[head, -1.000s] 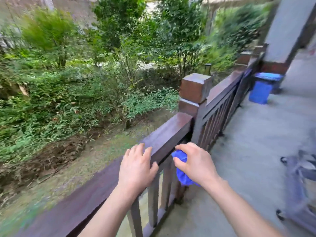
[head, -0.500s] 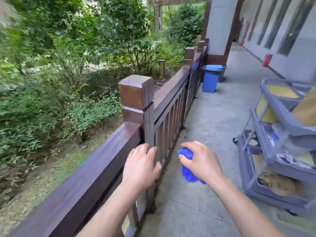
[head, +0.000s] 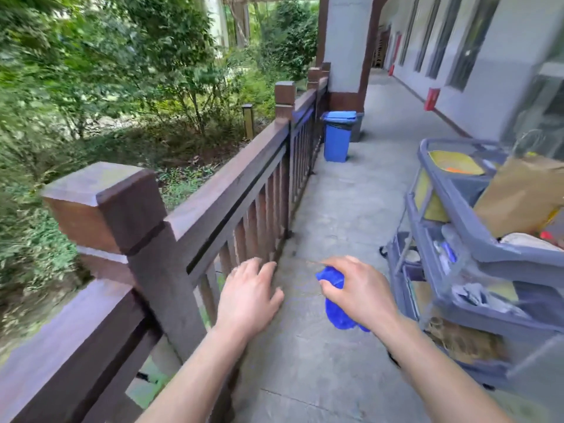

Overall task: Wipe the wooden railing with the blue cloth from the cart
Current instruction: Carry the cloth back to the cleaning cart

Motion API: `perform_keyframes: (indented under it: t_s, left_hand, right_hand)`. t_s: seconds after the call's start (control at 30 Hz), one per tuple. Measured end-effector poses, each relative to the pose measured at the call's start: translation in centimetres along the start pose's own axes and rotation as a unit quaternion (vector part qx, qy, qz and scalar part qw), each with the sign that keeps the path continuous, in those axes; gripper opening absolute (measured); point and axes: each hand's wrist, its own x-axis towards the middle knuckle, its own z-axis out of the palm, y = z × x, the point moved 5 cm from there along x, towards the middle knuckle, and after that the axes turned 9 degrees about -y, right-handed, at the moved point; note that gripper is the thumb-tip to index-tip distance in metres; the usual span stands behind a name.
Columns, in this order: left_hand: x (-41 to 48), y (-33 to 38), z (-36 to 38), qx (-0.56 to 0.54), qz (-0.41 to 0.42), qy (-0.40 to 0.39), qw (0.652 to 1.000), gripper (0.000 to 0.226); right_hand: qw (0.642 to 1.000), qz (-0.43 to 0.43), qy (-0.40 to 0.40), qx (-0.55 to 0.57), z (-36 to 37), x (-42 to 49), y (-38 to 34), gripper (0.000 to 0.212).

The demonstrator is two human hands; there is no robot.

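The dark brown wooden railing (head: 232,178) runs from the lower left toward a far pillar, with a square post (head: 122,209) close by. My right hand (head: 360,290) grips a bunched blue cloth (head: 337,309) in the air over the walkway, clear of the railing. My left hand (head: 248,296) hovers with relaxed fingers beside the balusters and holds nothing. The grey cleaning cart (head: 476,264) stands at the right, next to my right hand.
A blue bin (head: 337,135) stands by the railing near a white pillar (head: 348,47). The concrete walkway (head: 351,190) stretches ahead between railing and building wall. The cart carries a brown paper bag (head: 525,190) and supplies. Bushes grow beyond the railing.
The view has swung right along the walkway. My left hand has come off the top rail, and my right hand with the cloth has moved away from the railing toward the cart.
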Motion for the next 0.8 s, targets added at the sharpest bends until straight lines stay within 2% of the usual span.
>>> perform_keyframes:
  t_s: [0.13,0.53,0.8]
  left_hand:
    - [6.7,1.4,1.5,-0.012,0.009,-0.011,1.000,0.049]
    - [31.2,2.7,4.4,0.031,0.114,-0.055,0.991,0.046]
    - [44.7,4.7,5.6,0.032,0.145,-0.070,0.986,0.047]
  right_hand:
    - [1.000,0.025,0.000,0.017,-0.3,4.8,4.0,0.035]
    - [0.993,0.116,0.029,-0.006,-2.6,24.3,12.4,0.036]
    - [0.985,0.168,0.041,0.009,-4.1,34.0,19.2,0.036]
